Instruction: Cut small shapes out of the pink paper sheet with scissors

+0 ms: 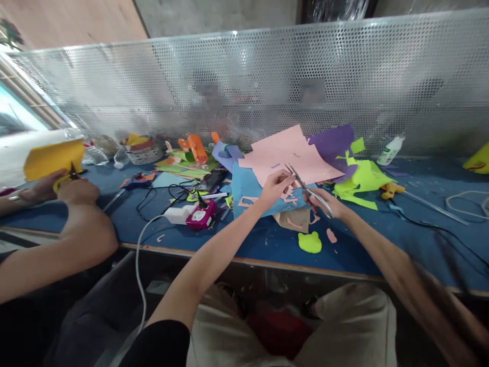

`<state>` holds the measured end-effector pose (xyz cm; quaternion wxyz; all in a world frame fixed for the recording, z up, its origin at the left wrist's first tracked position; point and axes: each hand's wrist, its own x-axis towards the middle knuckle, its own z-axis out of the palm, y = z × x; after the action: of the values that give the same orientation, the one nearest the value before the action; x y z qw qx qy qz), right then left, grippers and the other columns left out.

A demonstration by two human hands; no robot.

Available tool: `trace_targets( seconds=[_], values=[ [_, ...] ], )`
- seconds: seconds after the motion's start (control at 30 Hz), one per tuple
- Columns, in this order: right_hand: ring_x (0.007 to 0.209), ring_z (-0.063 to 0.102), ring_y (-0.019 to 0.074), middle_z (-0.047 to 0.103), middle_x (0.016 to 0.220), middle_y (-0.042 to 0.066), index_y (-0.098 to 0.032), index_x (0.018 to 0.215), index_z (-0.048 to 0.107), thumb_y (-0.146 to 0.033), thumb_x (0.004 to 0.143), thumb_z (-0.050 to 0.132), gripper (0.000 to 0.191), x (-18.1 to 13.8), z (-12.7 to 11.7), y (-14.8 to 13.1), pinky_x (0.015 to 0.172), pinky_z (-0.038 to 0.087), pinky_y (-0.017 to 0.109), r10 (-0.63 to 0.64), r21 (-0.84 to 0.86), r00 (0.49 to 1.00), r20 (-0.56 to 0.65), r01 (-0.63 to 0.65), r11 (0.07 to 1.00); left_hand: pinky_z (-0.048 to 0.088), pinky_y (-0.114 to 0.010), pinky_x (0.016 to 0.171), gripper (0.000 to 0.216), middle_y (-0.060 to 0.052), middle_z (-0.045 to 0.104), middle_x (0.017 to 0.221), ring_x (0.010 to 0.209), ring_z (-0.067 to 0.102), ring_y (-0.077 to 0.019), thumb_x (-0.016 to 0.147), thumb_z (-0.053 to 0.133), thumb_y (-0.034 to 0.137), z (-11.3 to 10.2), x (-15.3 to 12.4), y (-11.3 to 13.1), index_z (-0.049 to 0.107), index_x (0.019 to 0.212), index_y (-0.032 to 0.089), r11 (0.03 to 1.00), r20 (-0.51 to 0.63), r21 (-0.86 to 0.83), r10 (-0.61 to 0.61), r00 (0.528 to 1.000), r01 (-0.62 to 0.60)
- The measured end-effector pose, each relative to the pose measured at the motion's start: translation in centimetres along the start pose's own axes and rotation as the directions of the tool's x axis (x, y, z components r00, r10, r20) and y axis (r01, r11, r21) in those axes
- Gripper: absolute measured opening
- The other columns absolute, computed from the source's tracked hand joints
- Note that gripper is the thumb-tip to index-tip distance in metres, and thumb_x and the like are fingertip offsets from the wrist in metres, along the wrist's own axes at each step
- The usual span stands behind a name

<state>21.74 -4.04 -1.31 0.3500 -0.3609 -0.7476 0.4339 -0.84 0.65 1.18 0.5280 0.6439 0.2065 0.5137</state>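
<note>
My right hand (324, 202) grips a pair of metal scissors (302, 184), whose blades point up and to the left across the pink sheet (292, 148). Close to the blade tips, my left hand (277, 188) is closed with its fingertips pinched; whatever is between them is too small to make out. Beneath the pink sheet lies a blue sheet (244, 181), with pink offcuts (249, 202) scattered on it. Nearer the front edge rest a lime-green cutout (309, 242) shaped like an eared head and a small rounded pink cutout (331, 235).
At left, a co-worker's hands (78, 189) hold scissors at a yellow sheet (53, 158). A magenta plug box (201, 214) with cables sits left of my arm. Lime scraps (362, 178), a white bottle (390, 151) and a glue gun (392, 190) lie right. A perforated metal panel (260, 92) stands behind.
</note>
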Motion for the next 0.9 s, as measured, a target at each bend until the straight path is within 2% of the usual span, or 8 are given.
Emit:
trace_targets(
  seconds=[0.2, 0.47, 0.6, 0.7, 0.83, 0.9],
  values=[
    [0.056, 0.051, 0.0122, 0.050, 0.073, -0.002, -0.021, 0.090, 0.056, -0.079, 0.093, 0.054, 0.058, -0.1, 0.0, 0.1, 0.052, 0.044, 0.027, -0.033, -0.005, 0.999, 0.013, 0.033, 0.999, 0.039, -0.024, 0.052, 0.040, -0.003, 0.072, 0.069, 0.051, 0.049, -0.0074, 0.085, 0.080, 0.054, -0.2, 0.0, -0.1, 0.064, 0.083, 0.017, 1.000, 0.046, -0.008, 0.002, 0.999, -0.001],
    [0.044, 0.050, 0.0116, 0.048, 0.055, -0.005, -0.022, 0.083, 0.055, -0.078, 0.092, 0.053, 0.058, -0.6, -0.1, 0.0, 0.045, 0.040, 0.025, 0.026, -0.132, 0.998, -0.063, -0.034, 0.991, 0.039, -0.023, 0.054, 0.038, -0.001, 0.068, 0.064, 0.053, 0.048, -0.0076, 0.086, 0.078, 0.051, -0.1, 0.1, 0.2, 0.062, 0.079, 0.017, 1.000, 0.044, 0.021, 0.014, 0.999, -0.015],
    [0.041, 0.049, 0.0135, 0.049, 0.051, -0.005, -0.022, 0.080, 0.054, -0.075, 0.090, 0.061, 0.054, -0.4, -0.8, 0.2, 0.043, 0.039, 0.026, 0.046, -0.193, 0.994, -0.096, -0.063, 0.979, 0.037, -0.023, 0.053, 0.038, -0.001, 0.066, 0.065, 0.052, 0.047, -0.0076, 0.087, 0.077, 0.052, -0.1, 0.0, 0.4, 0.064, 0.081, 0.018, 0.998, 0.052, 0.067, 0.004, 0.999, -0.008],
    [0.045, 0.051, 0.0139, 0.051, 0.058, -0.004, -0.021, 0.087, 0.057, -0.078, 0.090, 0.058, 0.057, -0.3, -1.7, 0.5, 0.045, 0.042, 0.027, 0.028, -0.187, 0.997, -0.071, -0.040, 0.982, 0.034, -0.024, 0.050, 0.039, -0.001, 0.067, 0.067, 0.051, 0.044, -0.0074, 0.087, 0.075, 0.055, -0.2, 0.0, 0.5, 0.068, 0.086, 0.017, 0.993, 0.048, 0.117, -0.003, 0.999, -0.003],
    [0.063, 0.055, 0.0146, 0.059, 0.082, 0.003, -0.019, 0.100, 0.061, -0.082, 0.091, 0.053, 0.064, -0.4, -2.5, 0.8, 0.058, 0.049, 0.029, -0.022, -0.129, 0.997, 0.073, 0.032, 0.991, 0.033, -0.025, 0.050, 0.041, -0.001, 0.066, 0.069, 0.053, 0.043, -0.0074, 0.089, 0.072, 0.057, -0.2, 0.0, 0.5, 0.071, 0.087, 0.016, 0.987, 0.024, 0.161, -0.005, 1.000, 0.001],
    [0.068, 0.055, 0.0154, 0.059, 0.088, 0.004, -0.019, 0.103, 0.061, -0.082, 0.092, 0.051, 0.065, -0.5, -2.6, 0.7, 0.062, 0.050, 0.030, -0.032, -0.109, 0.994, 0.108, 0.044, 0.993, 0.034, -0.025, 0.051, 0.040, -0.001, 0.065, 0.069, 0.053, 0.044, -0.0077, 0.090, 0.071, 0.056, -0.1, 0.0, 0.5, 0.071, 0.087, 0.016, 0.984, 0.026, 0.181, -0.003, 1.000, -0.002]
  ],
)
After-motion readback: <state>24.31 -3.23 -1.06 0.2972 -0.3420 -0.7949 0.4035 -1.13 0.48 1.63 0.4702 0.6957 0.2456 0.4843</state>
